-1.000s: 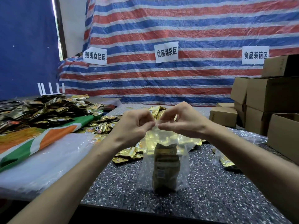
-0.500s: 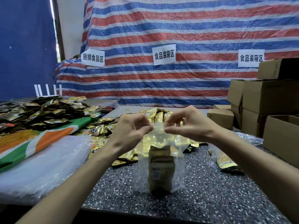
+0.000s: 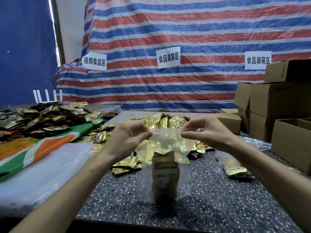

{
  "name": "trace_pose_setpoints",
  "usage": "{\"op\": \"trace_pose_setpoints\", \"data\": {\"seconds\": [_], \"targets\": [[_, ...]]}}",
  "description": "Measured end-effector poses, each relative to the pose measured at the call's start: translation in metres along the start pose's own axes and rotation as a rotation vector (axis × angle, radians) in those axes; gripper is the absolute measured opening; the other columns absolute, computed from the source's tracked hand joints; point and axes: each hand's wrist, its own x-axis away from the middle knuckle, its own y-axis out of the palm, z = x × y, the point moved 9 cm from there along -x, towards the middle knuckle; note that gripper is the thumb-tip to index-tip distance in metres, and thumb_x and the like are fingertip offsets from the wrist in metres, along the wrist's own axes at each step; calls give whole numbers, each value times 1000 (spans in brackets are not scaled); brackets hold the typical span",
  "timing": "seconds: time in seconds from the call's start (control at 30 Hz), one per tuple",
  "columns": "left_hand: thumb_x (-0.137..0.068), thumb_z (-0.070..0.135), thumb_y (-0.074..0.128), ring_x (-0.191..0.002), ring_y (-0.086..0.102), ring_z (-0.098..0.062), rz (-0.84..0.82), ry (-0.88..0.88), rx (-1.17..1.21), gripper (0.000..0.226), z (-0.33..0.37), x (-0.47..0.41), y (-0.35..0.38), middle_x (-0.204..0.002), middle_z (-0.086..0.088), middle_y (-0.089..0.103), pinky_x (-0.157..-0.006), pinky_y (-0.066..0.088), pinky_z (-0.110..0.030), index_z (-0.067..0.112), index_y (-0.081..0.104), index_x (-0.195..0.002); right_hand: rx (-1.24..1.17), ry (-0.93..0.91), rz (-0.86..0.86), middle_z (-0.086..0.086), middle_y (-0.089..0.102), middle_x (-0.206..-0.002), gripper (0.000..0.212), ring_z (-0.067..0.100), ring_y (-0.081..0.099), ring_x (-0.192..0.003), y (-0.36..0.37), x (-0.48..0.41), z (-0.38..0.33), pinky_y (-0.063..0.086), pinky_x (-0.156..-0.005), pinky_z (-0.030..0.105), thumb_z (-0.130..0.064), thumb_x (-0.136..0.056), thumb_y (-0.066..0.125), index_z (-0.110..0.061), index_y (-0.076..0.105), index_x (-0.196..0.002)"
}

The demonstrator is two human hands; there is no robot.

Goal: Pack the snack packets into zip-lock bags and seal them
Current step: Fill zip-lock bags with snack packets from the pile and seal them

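Both ends of the ribbed zip strip [image 3: 166, 131] are pinched, left hand [image 3: 129, 140] on one, right hand [image 3: 207, 134] on the other. Beneath them hangs the clear, crinkly zip-lock bag [image 3: 182, 148], gold foil snack packets [image 3: 165, 175] stacked upright inside, its base on the speckled table [image 3: 218, 202]. Past the fingers lies a glossy loose heap [image 3: 162, 121] of packets.

Makeshift food-packing workshop: striped tarp walls [image 3: 185, 31], zone signs [image 3: 168, 57], stacked cartons [image 3: 279, 100], snack packet heaps [image 3: 50, 115].
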Motion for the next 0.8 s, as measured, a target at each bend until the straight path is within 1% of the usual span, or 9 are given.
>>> {"op": "trace_pose_setpoints", "data": {"seconds": [0.1, 0.2, 0.27, 0.37, 0.5, 0.63, 0.7, 0.77, 0.8], "targets": [[-88, 9, 71, -65, 64, 0, -16, -25, 7, 15, -5, 1, 1, -71, 5, 72, -63, 48, -12, 20, 72, -79, -55, 25, 4, 12, 75, -87, 7, 9, 65, -75, -1, 4, 7, 53, -67, 17, -9, -85, 76, -7, 77, -91], [-89, 10, 70, -66, 65, -2, -9, -47, 15, 14, -9, -1, 2, -71, 4, 72, -63, 50, -14, 20, 71, -80, -120, 56, -5, 3, 75, -80, 8, 3, 63, -68, -1, 6, 13, 51, -61, 15, -3, -85, 74, -2, 76, -93], [-90, 11, 70, -68, 66, -5, -7, -56, 14, 11, -11, -2, 3, -73, 1, 72, -65, 51, -17, 18, 72, -81, -144, 72, -5, -1, 73, -74, 8, 4, 62, -65, -2, 7, 16, 51, -60, 17, -1, -85, 74, 1, 75, -93], [-90, 13, 70, -70, 67, -9, -8, -57, 0, 10, -13, -2, 3, -74, 1, 73, -66, 52, -20, 18, 72, -81, -165, 78, 31, 1, 72, -73, 6, 6, 63, -63, -4, 7, 18, 53, -60, 18, -1, -84, 75, 2, 74, -89], [-90, 15, 70, -74, 69, -13, 3, -58, -29, 9, -13, -1, 2, -76, 2, 73, -71, 57, -31, 18, 72, -82, -197, 112, 75, 6, 73, -74, 10, 12, 65, -64, -8, 9, 24, 55, -62, 22, -7, -82, 79, 1, 75, -85], [-90, 16, 70, -78, 69, -15, 22, -73, -51, 9, -12, -2, 1, -76, 3, 73, -74, 57, -35, 20, 71, -82, -266, 139, 48, 7, 73, -75, 6, 14, 66, -66, -7, 13, 30, 57, -64, 24, -1, -83, 75, 3, 75, -87], [-90, 20, 71, -88, 67, -15, 42, -89, -134, 3, -12, -2, 1, -88, 9, 71, -79, 53, -30, 22, 69, -90, -268, 135, 35, 6, 72, -75, 5, 13, 65, -67, -6, 14, 29, 56, -66, 25, 1, -84, 73, 4, 74, -88], [-89, 26, 72, -102, 58, -12, 72, -33, -327, 20, 1, -3, 2, -105, 12, 63, -90, 47, -33, 23, 65, -107, -219, 112, 30, 4, 71, -77, 3, 11, 63, -68, -6, 14, 24, 53, -67, 24, -1, -85, 73, 1, 73, -87], [-88, 30, 72, -106, 55, -10, 82, 18, -370, 27, 12, -5, 5, -108, 14, 60, -93, 44, -34, 23, 64, -112, -191, 92, 32, 2, 71, -77, 1, 8, 62, -69, -6, 13, 19, 52, -66, 21, -2, -85, 74, -3, 73, -86]]}}
